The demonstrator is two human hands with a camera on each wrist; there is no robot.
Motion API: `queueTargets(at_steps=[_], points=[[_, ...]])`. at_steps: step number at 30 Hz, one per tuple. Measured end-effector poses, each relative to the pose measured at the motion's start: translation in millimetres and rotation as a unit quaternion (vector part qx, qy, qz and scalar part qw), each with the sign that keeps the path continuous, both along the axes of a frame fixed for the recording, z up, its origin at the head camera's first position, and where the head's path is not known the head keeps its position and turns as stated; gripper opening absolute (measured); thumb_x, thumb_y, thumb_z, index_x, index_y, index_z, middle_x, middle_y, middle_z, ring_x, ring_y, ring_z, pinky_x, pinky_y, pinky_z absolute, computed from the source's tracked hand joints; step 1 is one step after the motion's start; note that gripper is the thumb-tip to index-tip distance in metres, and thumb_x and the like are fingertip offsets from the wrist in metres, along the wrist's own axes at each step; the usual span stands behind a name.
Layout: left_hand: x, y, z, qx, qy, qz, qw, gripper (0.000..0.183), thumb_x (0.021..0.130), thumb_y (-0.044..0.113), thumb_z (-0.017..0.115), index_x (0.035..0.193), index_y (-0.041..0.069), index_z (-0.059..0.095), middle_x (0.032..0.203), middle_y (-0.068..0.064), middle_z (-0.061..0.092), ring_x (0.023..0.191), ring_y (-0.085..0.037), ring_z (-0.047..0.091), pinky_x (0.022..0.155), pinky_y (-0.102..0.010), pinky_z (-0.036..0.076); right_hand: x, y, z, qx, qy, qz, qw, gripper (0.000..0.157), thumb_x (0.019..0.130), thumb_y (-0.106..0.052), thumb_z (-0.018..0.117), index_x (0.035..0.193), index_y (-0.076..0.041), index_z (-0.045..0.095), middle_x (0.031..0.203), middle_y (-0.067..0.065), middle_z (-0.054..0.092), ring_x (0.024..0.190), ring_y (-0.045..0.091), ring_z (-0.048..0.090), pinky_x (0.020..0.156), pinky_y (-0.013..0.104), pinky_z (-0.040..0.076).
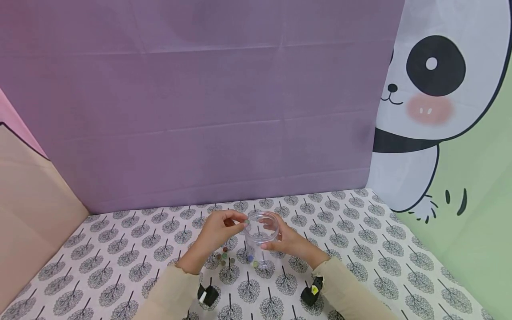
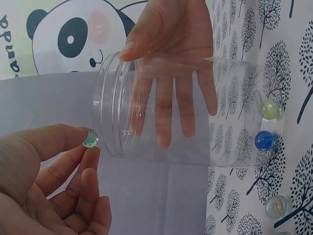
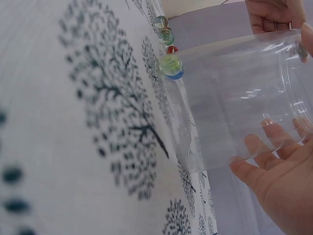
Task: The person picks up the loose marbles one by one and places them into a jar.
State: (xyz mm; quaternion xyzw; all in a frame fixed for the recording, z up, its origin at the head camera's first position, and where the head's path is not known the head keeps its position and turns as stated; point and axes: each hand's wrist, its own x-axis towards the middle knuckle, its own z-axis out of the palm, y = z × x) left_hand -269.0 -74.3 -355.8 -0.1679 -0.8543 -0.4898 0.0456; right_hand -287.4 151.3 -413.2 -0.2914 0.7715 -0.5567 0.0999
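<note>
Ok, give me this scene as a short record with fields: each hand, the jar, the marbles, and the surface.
left hand: pinches a green marble at the rim of the jar
right hand: holds the clear plastic jar by its side
jar: upright on the tablecloth, lid off, two marbles inside on the bottom
loose marbles: small cluster on the cloth beside the jar, on the left hand's side
surface: tablecloth printed with trees
backdrop: purple sheet, panda picture to the right

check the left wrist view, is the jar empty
No, two marbles, a yellow-green marble and a blue marble, sit at the bottom of the clear jar.
</note>
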Motion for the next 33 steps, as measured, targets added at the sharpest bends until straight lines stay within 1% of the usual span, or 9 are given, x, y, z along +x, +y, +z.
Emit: queueTargets(at_steps=[5, 9, 15, 21, 25, 33], points=[[-0.2, -0.5, -0.7, 0.003, -0.008, -0.001, 1.0000, 0.014, 0.083, 0.011, 0.071, 0.096, 0.011, 0.073, 0.070, -0.001, 0.059, 0.060, -0.014, 0.047, 0.051, -0.024, 0.037, -0.9, -0.5, -0.4, -0.003, -0.005, 0.002, 1.000, 0.091, 0.081, -0.033, 0.074, 0.148, -0.015, 0.016, 0.150, 0.009, 0.033, 0.136, 0.033, 0.031, 0.107, 0.055, 0.027], [-1.1, -0.9, -2.5, 0.010, -0.015, -0.005, 0.9998, 0.015, 0.082, 0.010, 0.071, 0.097, 0.011, 0.073, 0.073, -0.001, 0.061, 0.061, -0.015, 0.049, 0.052, -0.025, 0.039, -1.7, -0.6, -1.1, -0.004, 0.001, 0.006, 1.000, 0.089, 0.081, -0.033, 0.073, 0.148, -0.015, 0.016, 0.150, 0.012, 0.032, 0.136, 0.034, 0.030, 0.107, 0.056, 0.026], [-1.5, -0.8, -3.4, 0.012, -0.016, -0.003, 0.9998, 0.014, 0.082, 0.010, 0.072, 0.096, 0.012, 0.073, 0.073, -0.001, 0.061, 0.063, -0.015, 0.051, 0.052, -0.025, 0.041, -1.3, -0.6, -1.4, -0.009, 0.001, 0.009, 1.000, 0.085, 0.083, -0.029, 0.072, 0.147, -0.018, 0.018, 0.149, 0.014, 0.032, 0.136, 0.034, 0.030, 0.107, 0.057, 0.025], [-1.6, -0.7, -3.6, 0.011, -0.013, -0.006, 0.9998, 0.014, 0.082, 0.009, 0.071, 0.096, 0.011, 0.073, 0.074, -0.002, 0.061, 0.063, -0.015, 0.051, 0.052, -0.026, 0.041, -1.4, -0.5, -1.3, -0.009, -0.001, 0.006, 1.000, 0.084, 0.083, -0.028, 0.072, 0.147, -0.017, 0.018, 0.149, 0.014, 0.032, 0.136, 0.034, 0.030, 0.108, 0.056, 0.025], [-1.4, -0.6, -3.9, 0.009, -0.016, -0.006, 0.9998, 0.015, 0.082, 0.009, 0.071, 0.097, 0.011, 0.073, 0.073, -0.002, 0.061, 0.062, -0.015, 0.050, 0.050, -0.025, 0.041, -1.4, -0.4, -1.6, -0.005, 0.002, 0.005, 1.000, 0.085, 0.082, -0.030, 0.072, 0.147, -0.017, 0.018, 0.149, 0.015, 0.032, 0.136, 0.034, 0.031, 0.107, 0.057, 0.026], [-1.2, 0.5, -5.0, 0.006, -0.020, 0.001, 0.9998, 0.013, 0.082, 0.010, 0.071, 0.096, 0.011, 0.073, 0.073, -0.001, 0.060, 0.062, -0.016, 0.050, 0.044, -0.028, 0.040, -0.3, 0.2, -1.3, -0.004, 0.002, 0.004, 1.000, 0.085, 0.082, -0.031, 0.072, 0.147, -0.019, 0.018, 0.149, 0.011, 0.033, 0.136, 0.034, 0.031, 0.107, 0.056, 0.026]])
